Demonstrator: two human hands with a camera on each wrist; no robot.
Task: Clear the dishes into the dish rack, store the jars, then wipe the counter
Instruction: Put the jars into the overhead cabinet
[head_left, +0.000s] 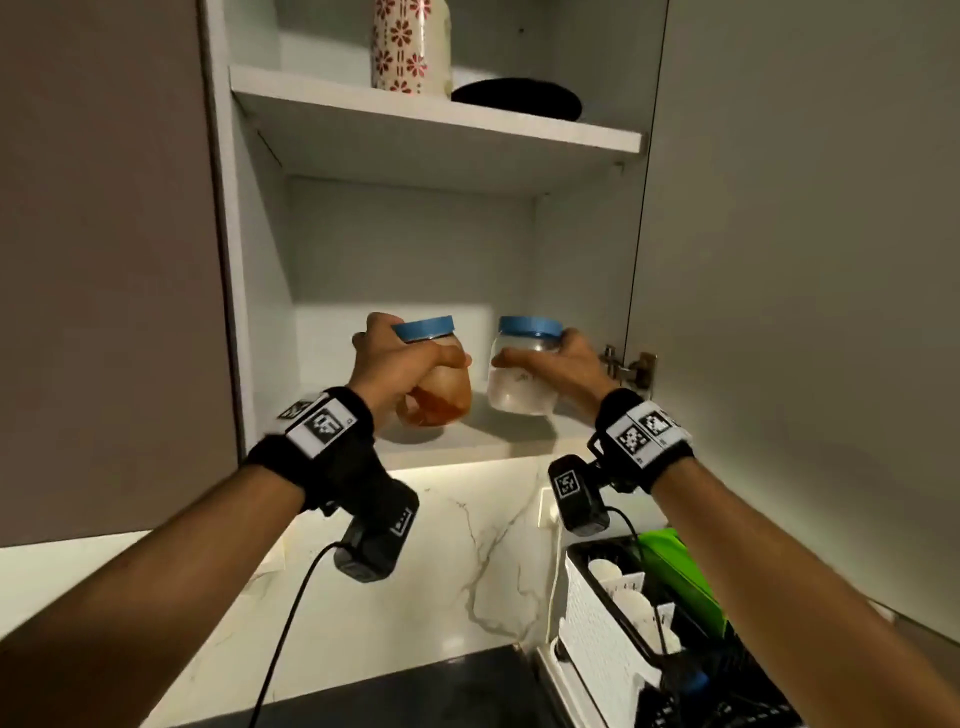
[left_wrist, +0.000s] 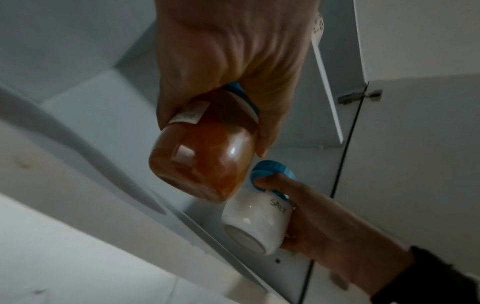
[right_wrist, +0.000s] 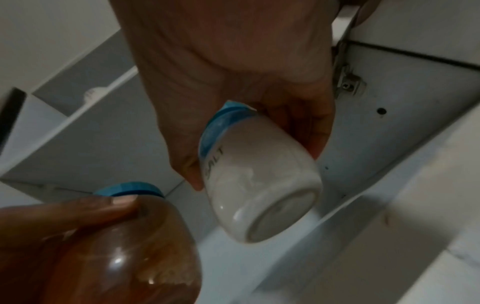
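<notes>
Open wall cabinet, centre frame, lower shelf (head_left: 467, 441); left hand (head_left: 400, 364) grasping orange-filled jar (head_left: 441, 395), right hand (head_left: 566, 364) grasping salt jar (head_left: 522, 379), both just above shelf; risk: jars knocking together, or tipping off the front edge if released tilted.

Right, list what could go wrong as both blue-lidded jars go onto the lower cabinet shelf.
1. The orange-filled clear jar in the left hand and the white salt jar in the right hand are close together; they might knock.
2. Both look tilted and seemingly off the white lower shelf, near its front edge; set down there, one could tip out.
3. The right hand is near the metal door hinge and might catch it.
</notes>
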